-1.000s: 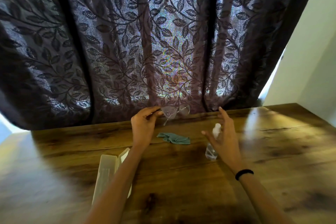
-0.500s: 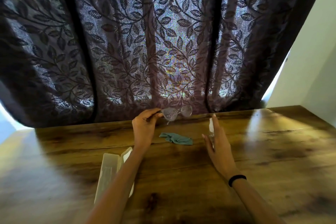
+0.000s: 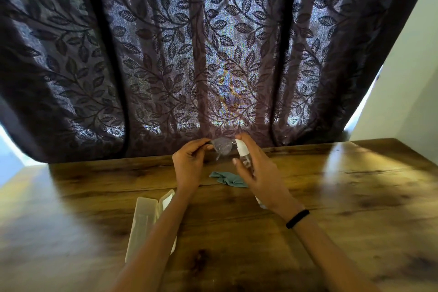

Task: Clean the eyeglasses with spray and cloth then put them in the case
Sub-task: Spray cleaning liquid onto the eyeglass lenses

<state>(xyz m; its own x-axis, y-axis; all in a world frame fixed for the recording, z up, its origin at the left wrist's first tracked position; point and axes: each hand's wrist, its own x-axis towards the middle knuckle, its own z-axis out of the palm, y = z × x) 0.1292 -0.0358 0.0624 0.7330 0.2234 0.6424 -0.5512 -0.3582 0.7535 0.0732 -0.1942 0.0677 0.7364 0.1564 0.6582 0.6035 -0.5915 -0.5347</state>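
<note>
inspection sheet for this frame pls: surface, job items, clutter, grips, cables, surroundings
Surface: wooden table, dark grain, bright glare patches left and right.
Job's things: eyeglasses held up off the table; spray bottle raised with its nozzle next to the lens; teal cloth crumpled on the table; case lying open, nothing seen inside.
Clutter: nothing seen.
Grips: left hand pinches the eyeglasses at one end; right hand wraps the spray bottle, finger on top; black band on the right wrist.
Cables: nothing seen.
Surroundings: dark leaf-pattern curtain behind the table, backlit; pale wall at right.
</note>
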